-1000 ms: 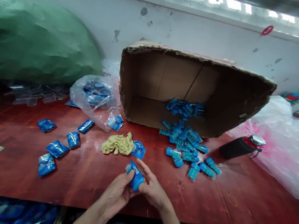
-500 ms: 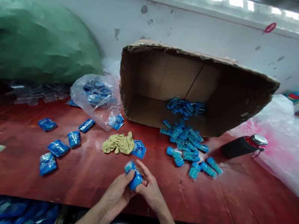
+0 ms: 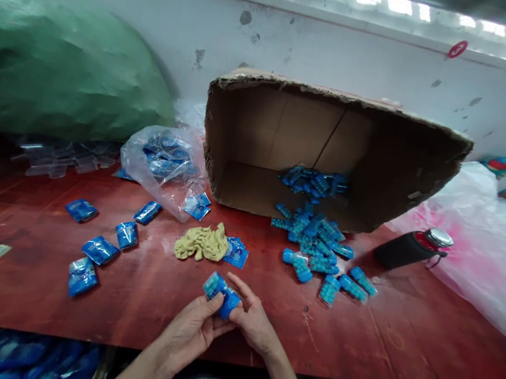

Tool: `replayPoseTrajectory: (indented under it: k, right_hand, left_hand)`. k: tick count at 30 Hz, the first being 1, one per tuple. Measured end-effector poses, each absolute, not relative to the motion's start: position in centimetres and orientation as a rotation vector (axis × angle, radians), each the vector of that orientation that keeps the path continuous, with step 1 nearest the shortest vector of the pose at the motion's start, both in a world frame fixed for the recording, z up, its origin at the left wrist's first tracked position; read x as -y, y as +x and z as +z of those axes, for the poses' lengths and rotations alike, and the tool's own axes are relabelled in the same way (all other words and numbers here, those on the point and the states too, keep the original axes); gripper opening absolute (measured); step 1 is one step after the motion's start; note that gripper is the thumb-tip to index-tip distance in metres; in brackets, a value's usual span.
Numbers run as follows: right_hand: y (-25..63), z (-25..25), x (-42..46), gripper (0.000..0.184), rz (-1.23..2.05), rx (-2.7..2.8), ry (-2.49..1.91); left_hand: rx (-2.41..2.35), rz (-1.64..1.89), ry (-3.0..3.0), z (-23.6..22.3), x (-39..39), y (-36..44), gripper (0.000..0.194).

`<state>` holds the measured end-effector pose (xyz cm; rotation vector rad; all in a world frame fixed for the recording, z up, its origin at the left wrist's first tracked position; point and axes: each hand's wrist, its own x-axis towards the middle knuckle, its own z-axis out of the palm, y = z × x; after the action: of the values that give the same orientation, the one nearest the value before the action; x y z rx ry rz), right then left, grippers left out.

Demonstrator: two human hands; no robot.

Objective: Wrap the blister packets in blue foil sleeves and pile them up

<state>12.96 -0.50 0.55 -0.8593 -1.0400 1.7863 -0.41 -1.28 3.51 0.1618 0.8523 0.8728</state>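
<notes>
A shiny blue packet [image 3: 222,297] with a clear, lighter end is held just above the front of the table. My left hand [image 3: 195,328] grips it, thumb pressed on top and fingers beneath. At its right end, my right hand [image 3: 255,323] pinches it with the thumb, while the index finger stretches out past it. Just beyond my hands lie a crumpled yellowish glove-like piece [image 3: 201,242] and flat blue cards [image 3: 236,252]. Small clear bottles of blue beads [image 3: 311,243] are heaped to the right. Several similar blue packets [image 3: 100,250] lie to the left.
A cardboard box [image 3: 243,188] on its side opens toward me, more bottles inside. A clear bag [image 3: 134,148] of blue items and a big green sack [image 3: 60,69] stand left. A black flask [image 3: 399,250] and a pinkish-white plastic bag [image 3: 475,269] are right. Blue packets [image 3: 10,356] fill a space below the table edge.
The blue packet has turned in my hands, its clear end now tipped further left. My left hand has shifted slightly left; the right thumb still rests at the packet's right end.
</notes>
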Motion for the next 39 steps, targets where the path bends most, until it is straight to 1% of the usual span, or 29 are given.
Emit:
replayPoseTrajectory:
  k: [4,7,10,13,15,17,19,21,23,25,26,30,33,35,36,38,39]
  right_hand:
    - [12.4,0.8,0.5,0.066,1.717,1.053,-0.868]
    - [11.6,0.3,0.8,0.060,1.625,1.106,-0.915]
    - [10.7,-0.1,1.1,0.055,1.575,1.207,-1.016]
    - [10.3,0.3,1.0,0.055,1.475,1.391,-1.072]
    - [10.5,0.9,0.3,0.049,1.307,1.553,-1.099]
    - [11.1,1.6,-1.0,0.035,1.076,1.699,-1.183]
    - [11.4,1.9,-2.8,0.025,0.823,1.827,-1.347]
    - [11.0,1.7,-4.9,0.023,0.572,1.962,-1.540]
    - [9.7,1.1,-6.9,0.020,0.403,2.064,-1.671]
    - [7.9,0.5,-8.1,0.013,0.348,2.122,-1.692]
    - [7.1,0.3,-8.4,0.012,0.338,2.147,-1.674]
    - [6.0,0.4,-7.2,0.012,0.287,2.253,-1.592]
    - [8.0,0.8,-6.0,0.016,0.222,2.253,-1.631]
    - [9.7,0.6,-5.9,0.018,0.148,2.212,-1.719]
    - [10.4,0.3,-6.1,0.016,0.116,2.191,-1.758]
    - [11.4,-0.3,-6.6,0.009,0.076,2.169,-1.804]
    - [11.6,-0.6,-6.9,0.009,0.072,2.168,-1.805]
  left_hand:
    - [-0.911,0.938,0.146,3.3,1.6,-0.2,0.014]
    - [-0.955,0.973,0.147,3.3,1.9,0.3,0.018]
    - [-0.993,1.020,0.160,3.4,2.1,0.2,0.018]
    - [-1.054,1.111,0.116,3.6,1.6,-1.2,0.018]
    - [-1.086,1.223,0.048,3.9,0.8,-3.4,0.026]
    - [-1.105,1.365,-0.014,4.3,-0.1,-6.2,0.035]
    - [-1.154,1.462,-0.043,4.6,-0.9,-8.6,0.039]
    - [-1.213,1.471,-0.052,4.7,-1.3,-9.9,0.032]
    - [-1.232,1.421,-0.004,4.4,-1.5,-9.7,0.020]
    - [-1.231,1.367,0.119,3.9,-1.7,-8.4,0.013]
    - [-1.242,1.353,0.198,3.6,-1.8,-7.6,0.012]
    - [-1.471,1.350,0.614,1.9,-2.8,-5.6,0.024]
    - [-1.742,1.296,1.223,0.6,-4.0,-5.4,0.033]
    - [-1.903,1.157,1.703,-0.1,-4.9,-5.5,0.036]
    - [-1.971,1.045,1.897,-0.4,-5.4,-5.4,0.036]
    - [-2.073,0.809,2.124,-0.9,-6.2,-5.4,0.033]
    - [-2.099,0.727,2.173,-1.0,-6.6,-5.3,0.030]
